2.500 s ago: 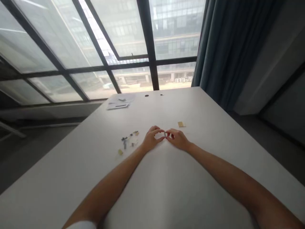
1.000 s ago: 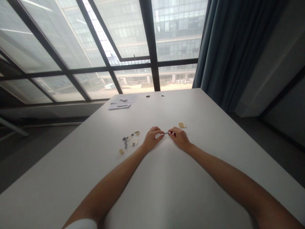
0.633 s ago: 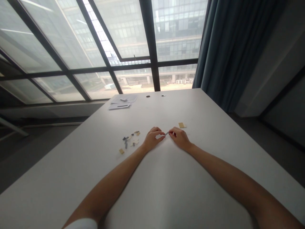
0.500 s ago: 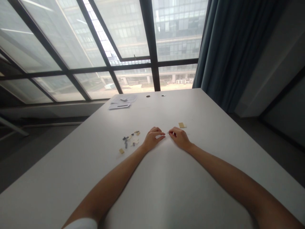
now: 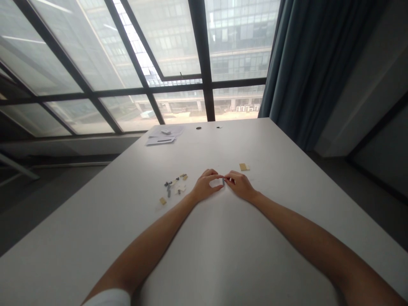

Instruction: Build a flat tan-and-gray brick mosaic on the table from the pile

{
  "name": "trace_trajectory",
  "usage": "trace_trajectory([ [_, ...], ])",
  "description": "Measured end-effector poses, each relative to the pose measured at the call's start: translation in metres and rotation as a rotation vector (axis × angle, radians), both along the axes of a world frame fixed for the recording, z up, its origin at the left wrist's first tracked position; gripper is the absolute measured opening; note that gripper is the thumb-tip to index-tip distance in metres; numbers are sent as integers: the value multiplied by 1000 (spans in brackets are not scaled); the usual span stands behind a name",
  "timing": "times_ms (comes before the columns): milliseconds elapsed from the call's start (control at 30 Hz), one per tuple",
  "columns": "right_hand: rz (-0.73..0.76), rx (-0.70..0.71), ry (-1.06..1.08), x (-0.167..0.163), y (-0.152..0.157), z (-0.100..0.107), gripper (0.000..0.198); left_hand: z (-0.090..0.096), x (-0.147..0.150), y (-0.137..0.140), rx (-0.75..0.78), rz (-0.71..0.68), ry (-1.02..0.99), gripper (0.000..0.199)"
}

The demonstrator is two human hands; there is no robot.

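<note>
We find the slim grey piece (image 5: 223,182) between both hands, over the surface (image 5: 197,238); whether it touches down we cannot tell. The left hand (image 5: 203,185) spreads its grip to the piece's length, thumb and forefinger apparently bracing its ends. The right hand (image 5: 240,185) pinches narrowly at the far end, its hold unconfirmed. We advise even, light pressure, lest the piece twist.

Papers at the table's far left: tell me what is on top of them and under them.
On the papers lies a small white object; the front sheet also bears a dark strip, printed or loose, I cannot tell. The table is beneath; anything else under them is covered.
</note>
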State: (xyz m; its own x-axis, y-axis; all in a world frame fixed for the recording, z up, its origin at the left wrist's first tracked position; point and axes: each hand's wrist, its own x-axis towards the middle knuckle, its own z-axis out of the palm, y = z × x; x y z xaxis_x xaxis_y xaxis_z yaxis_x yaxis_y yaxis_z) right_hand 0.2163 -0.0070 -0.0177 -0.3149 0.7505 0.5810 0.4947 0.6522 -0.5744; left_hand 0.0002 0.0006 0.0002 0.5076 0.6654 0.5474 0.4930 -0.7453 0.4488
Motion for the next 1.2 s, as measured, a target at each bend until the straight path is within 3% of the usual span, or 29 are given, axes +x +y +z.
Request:
trace_trajectory([
  [300, 11, -6, -6, 0, -1, 0, 12, -2, 0, 1, 17, 44, -16, 28],
  [600, 0, -34, -53, -2, -4, 0, 36, -4, -1, 4, 37, 52, -31, 35],
  [1200, -14, -22, -78, 0, -4, 2, 23, -7, -3, 6, 0, 38, -44, 29],
])
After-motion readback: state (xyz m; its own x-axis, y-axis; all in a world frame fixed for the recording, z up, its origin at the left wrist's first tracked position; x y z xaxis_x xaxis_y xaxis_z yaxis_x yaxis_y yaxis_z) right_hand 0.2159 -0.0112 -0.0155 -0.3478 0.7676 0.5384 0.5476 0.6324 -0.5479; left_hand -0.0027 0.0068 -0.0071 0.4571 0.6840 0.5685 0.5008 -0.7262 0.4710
